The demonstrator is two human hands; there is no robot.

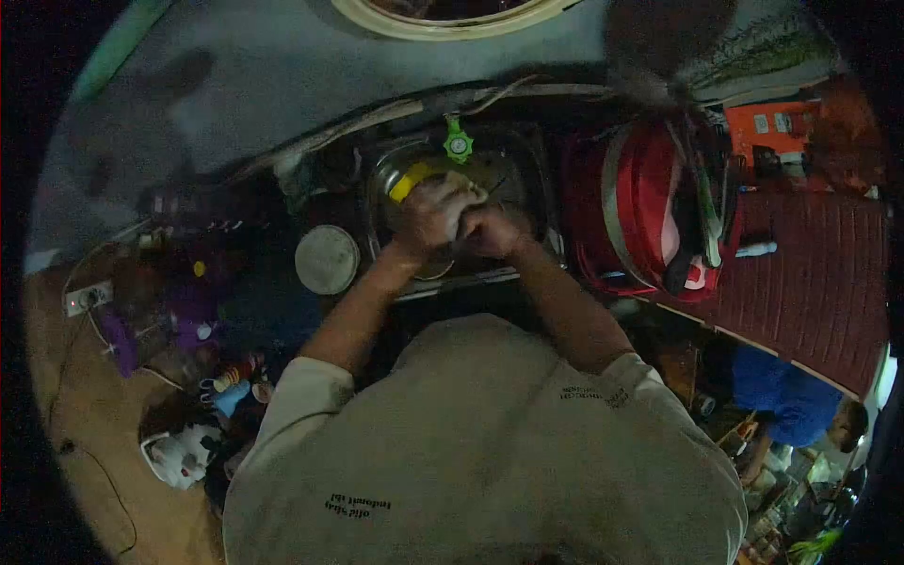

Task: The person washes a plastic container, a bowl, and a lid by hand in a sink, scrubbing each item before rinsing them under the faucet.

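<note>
Both my hands meet over a metal sink (549, 221). My left hand (431, 215) is closed and partly blurred, with something whitish at its fingers that I cannot make out. Pressed against it from the right is my right hand (494, 232), its fingers curled in; whatever they grip is hidden. A yellow item (411, 182) shows just beyond my left hand, inside the sink. Above the basin's far side is a bright green tap handle (458, 144).
Left of the sink is a round pale lid-like disc (327, 259). A red rack or bag (636, 202) stands at the right, beside a ribbed dark-red surface (800, 273). A person in blue (782, 391) is at the lower right. A power strip (89, 299) lies far left.
</note>
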